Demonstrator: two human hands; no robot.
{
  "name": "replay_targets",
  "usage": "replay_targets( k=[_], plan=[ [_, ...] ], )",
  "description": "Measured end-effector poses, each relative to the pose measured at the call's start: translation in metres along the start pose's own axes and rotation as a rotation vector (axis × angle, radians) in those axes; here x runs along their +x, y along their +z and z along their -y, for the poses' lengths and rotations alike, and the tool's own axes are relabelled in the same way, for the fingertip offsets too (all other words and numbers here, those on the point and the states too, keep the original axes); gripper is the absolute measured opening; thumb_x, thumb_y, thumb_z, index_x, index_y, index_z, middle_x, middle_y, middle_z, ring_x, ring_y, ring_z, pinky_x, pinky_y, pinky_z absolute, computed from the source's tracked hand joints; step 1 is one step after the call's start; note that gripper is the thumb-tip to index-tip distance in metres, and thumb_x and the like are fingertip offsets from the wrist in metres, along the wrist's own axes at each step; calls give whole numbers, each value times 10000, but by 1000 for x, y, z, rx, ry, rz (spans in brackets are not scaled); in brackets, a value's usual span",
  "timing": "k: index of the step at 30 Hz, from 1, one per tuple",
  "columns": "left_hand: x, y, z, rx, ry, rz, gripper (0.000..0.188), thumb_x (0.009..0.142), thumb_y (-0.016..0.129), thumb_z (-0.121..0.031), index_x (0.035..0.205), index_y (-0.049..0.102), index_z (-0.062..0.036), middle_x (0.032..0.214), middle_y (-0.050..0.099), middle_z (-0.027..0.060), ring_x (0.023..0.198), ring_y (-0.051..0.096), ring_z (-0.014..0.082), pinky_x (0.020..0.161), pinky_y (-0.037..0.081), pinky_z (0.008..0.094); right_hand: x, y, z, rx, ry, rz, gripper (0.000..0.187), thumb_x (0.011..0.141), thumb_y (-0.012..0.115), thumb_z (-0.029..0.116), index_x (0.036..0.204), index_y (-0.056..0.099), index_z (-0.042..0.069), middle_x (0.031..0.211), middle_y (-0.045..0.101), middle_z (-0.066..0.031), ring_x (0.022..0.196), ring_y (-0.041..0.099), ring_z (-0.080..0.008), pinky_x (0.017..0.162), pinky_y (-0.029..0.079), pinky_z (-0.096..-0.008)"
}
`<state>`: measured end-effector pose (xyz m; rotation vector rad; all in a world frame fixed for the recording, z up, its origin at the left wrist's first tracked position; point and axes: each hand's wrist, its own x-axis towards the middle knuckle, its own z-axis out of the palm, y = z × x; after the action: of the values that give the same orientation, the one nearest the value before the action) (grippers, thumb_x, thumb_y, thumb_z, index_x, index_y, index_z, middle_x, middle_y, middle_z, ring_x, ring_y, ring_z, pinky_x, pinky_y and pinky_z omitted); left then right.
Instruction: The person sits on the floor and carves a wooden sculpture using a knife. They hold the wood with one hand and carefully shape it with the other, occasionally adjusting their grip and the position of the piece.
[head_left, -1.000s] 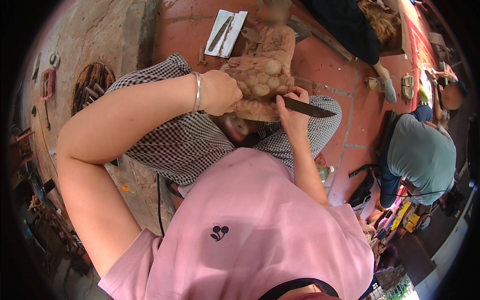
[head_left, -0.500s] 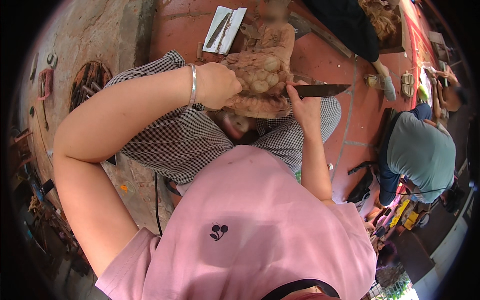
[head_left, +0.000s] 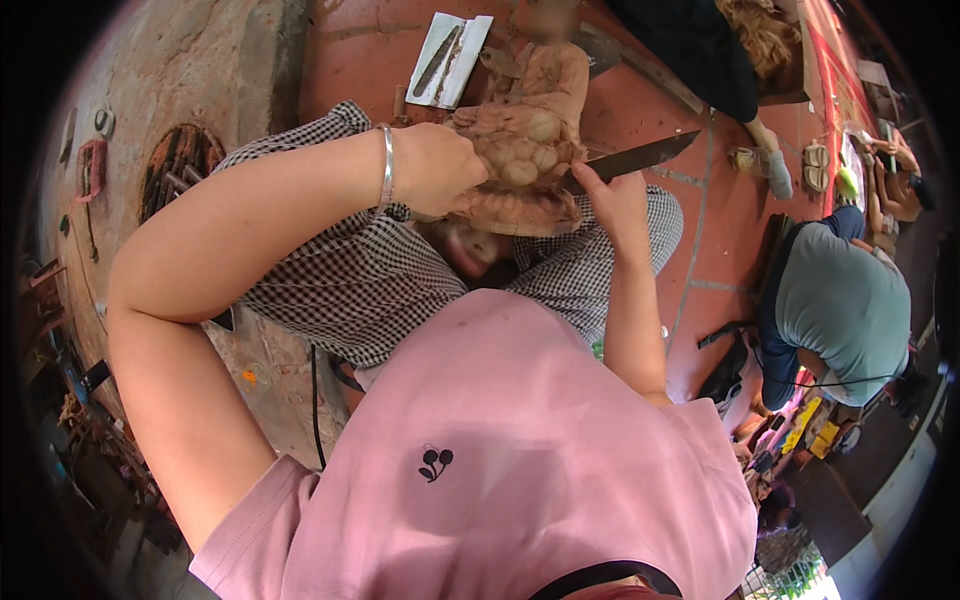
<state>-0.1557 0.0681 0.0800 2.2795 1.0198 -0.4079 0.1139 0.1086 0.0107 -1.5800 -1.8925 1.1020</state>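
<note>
While both hands meet at its lower half, the brown carved figure [head_left: 528, 140] sits between the person's knees, its base toward the lap and its cluster of rounded forms facing up. Just off it at 4 o'clock, the right hand [head_left: 617, 205] has its grip pinched around the near end of a dark blade [head_left: 640, 157], thumb pressed on top and the point aimed at 2 o'clock. At 8 o'clock the left hand [head_left: 440, 165] is curled against the figure's side; its fingertips are hidden, so I cannot tell whether that grip pinches the wood, a small tool or nothing.

The step in hand looks like close handwork on the figure, with one hand bracing and the other managing the blade. Any next move calls, in my judgement, for a steady figure and for the right thumb to stay clear of the edge.

Farther out, checkered trousers [head_left: 360, 285] spread below, toward 7 o'clock. A white sheet [head_left: 468, 65] with slim tools lies on the red tiled floor [head_left: 725, 262] at 10 o'clock, and dark rod-shaped tools [head_left: 178, 170] are gathered at 9. A co-worker [head_left: 845, 300] in a grey-green shirt bends at 4 o'clock.
</note>
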Motion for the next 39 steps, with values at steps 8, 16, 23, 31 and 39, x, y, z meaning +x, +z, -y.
replay_targets(
  k=[8,16,23,31,39],
  plan=[
    [1,1,2,3,-18,-13,300,852,670,-258,1020,645,-11,806,682,194,789,687,372,724,552,458,-18,13,-33,639,373,-68,456,905,727,230,1221,603,-74,1087,634,-75,1011,578,-173,907,451,-297],
    [0,0,3,-32,-42,-8,329,857,670,-245,1089,630,-16,828,682,196,815,686,368,734,549,457,-12,12,-40,850,436,91,316,894,735,195,1076,634,-43,1409,500,-215,1286,493,-251,1052,401,-372],
    [-1,-6,2,-69,-16,-24,304,862,665,-231,1076,621,-19,836,674,198,840,675,379,738,537,471,-14,21,-39,862,376,0,461,896,725,137,1282,562,-54,1366,563,-153,1161,564,-182,980,466,-307],
    [-4,0,5,-101,-38,-37,234,867,650,-212,1030,593,-53,830,657,175,826,658,373,732,516,476,-14,11,-44,914,476,72,557,899,730,165,1366,515,-48,1180,656,-108,1069,608,-168,946,484,-294],
    [-4,-7,3,-63,-27,1,378,884,638,-219,1225,585,-64,866,655,176,832,658,367,747,525,462,-17,20,-67,978,349,90,512,898,736,183,1326,558,-32,1113,672,-71,1021,611,-132,917,467,-279]
  ],
)
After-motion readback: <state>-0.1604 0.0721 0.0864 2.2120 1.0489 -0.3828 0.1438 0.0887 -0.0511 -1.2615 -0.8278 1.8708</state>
